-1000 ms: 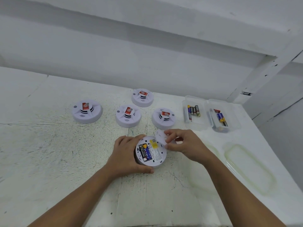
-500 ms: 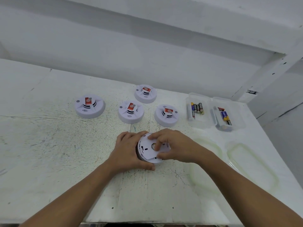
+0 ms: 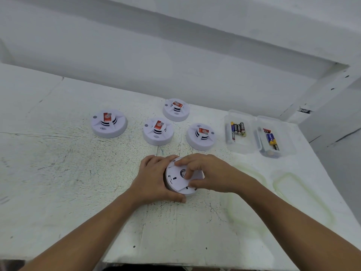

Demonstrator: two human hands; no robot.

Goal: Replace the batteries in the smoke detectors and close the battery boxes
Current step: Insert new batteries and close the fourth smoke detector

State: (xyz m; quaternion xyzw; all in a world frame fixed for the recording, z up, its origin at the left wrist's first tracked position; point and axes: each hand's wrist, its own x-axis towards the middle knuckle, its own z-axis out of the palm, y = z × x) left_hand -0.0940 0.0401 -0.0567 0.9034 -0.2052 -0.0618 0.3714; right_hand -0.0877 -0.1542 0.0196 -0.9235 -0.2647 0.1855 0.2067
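A white smoke detector (image 3: 176, 183) lies upside down on the table in front of me, its round back cover on top. My left hand (image 3: 154, 178) grips its left rim and underside. My right hand (image 3: 207, 173) presses fingers and thumb on the back cover (image 3: 175, 178), hiding its right half. Several other detectors stand right side up behind: one at the left (image 3: 108, 123), one in the middle (image 3: 158, 131), one at the back (image 3: 176, 109), one at the right (image 3: 201, 136). Each has a red sticker on top.
Two clear plastic boxes stand at the back right: the left box (image 3: 239, 147) holds several batteries, the right box (image 3: 287, 145) holds a few. Two clear lids (image 3: 301, 194) lie on the white table (image 3: 58, 182) to my right. A white wall rises behind the table.
The open back with its battery was visible a second ago; my right hand has since put the cover over it and now presses on it. The view has shifted slightly.
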